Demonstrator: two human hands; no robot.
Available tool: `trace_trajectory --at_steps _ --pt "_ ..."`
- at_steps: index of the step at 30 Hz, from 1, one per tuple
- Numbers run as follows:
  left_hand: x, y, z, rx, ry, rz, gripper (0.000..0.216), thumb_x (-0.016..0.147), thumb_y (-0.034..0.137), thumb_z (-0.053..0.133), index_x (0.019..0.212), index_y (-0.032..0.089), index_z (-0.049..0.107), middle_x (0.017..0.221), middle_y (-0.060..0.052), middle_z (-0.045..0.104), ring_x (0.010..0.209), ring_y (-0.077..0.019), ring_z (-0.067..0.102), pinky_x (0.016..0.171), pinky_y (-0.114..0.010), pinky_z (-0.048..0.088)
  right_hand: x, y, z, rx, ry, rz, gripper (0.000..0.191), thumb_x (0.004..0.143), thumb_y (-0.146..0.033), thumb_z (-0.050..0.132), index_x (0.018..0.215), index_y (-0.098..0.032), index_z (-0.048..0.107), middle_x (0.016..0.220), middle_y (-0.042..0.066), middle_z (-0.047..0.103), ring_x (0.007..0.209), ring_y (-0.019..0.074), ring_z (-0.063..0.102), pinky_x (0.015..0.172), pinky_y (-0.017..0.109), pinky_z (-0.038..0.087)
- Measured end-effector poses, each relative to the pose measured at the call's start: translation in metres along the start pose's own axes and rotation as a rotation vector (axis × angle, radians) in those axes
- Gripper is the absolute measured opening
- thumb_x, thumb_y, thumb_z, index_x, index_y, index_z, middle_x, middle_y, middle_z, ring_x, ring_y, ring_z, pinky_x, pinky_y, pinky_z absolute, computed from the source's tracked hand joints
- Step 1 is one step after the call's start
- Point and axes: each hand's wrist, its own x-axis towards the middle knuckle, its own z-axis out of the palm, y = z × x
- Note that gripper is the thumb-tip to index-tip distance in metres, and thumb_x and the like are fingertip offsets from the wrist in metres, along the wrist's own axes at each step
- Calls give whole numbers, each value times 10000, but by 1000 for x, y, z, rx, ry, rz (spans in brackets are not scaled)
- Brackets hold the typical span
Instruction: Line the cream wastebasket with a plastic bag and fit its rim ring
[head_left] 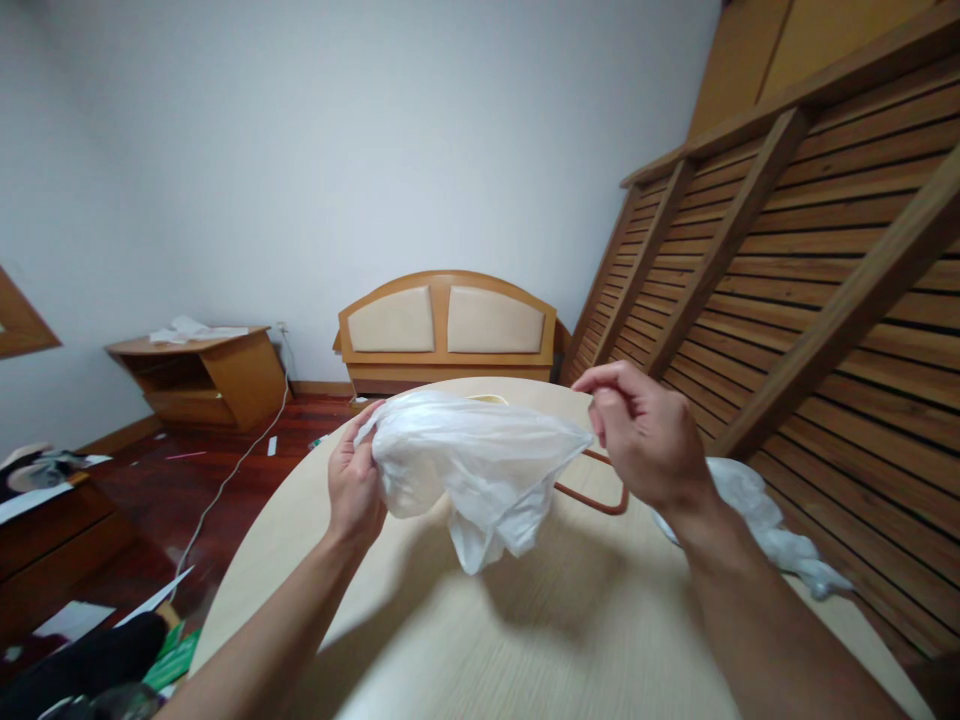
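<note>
Holds a crumpled thin white plastic bag [480, 470] above the round pale wooden table [570, 640], with left hand [354, 485] clasped on one edge and right hand [645, 435] pinching the other; seemingly spreading it open, needs an even pull.

Bare tabletop [465, 640] in front; bag [480, 470] above its middle, crumpled plastic [757, 520] right, perhaps chair back [592, 500] beyond.

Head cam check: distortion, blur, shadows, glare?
Head view: strong wide-angle bowing of the slatted wooden frame and the round table edge; white plastic bag, pinched by left hand and right hand, fairly sharp; soft shadow beneath it on the table; light even, no glare.
</note>
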Motion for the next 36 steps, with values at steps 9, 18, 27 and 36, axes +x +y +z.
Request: trace_trajectory --at_steps 9,18,27,36 --pt "-6 -2 0 -77 -118 38 613 809 449 749 1344 198 585 1312 -124 662 1159 -244 655 926 -290 547 -16 -30 6 -171 -681 -147 277 896 -304 635 1162 -266 699 629 -32 684 528 135 600 529 241 380" --pt "10 -9 -7 -33 25 29 572 692 312 818 1220 176 643 1132 -79 719 941 -173 691 797 -228 542 0 -6 -5 -105 -322 -283 102 893 -211 606 907 -237 704 812 -1 759 679 155 706 625 255 519" --pt "23 -11 -16 17 109 51 357 700 384 745 979 187 641 867 3 699 743 -138 640 693 -230 505 3 7 -3 82 295 -91 225 968 -282 513 1103 -231 685 1079 78 744 899 226 731 807 398 600" --pt "-28 11 1 -59 -350 -43 349 714 501 799 798 204 637 795 -13 619 646 -136 557 573 -226 458 -21 -26 26 -99 -439 -503 1163 693 -508 817 1588 -203 140 1591 200 344 1497 382 238 1193 667 113"
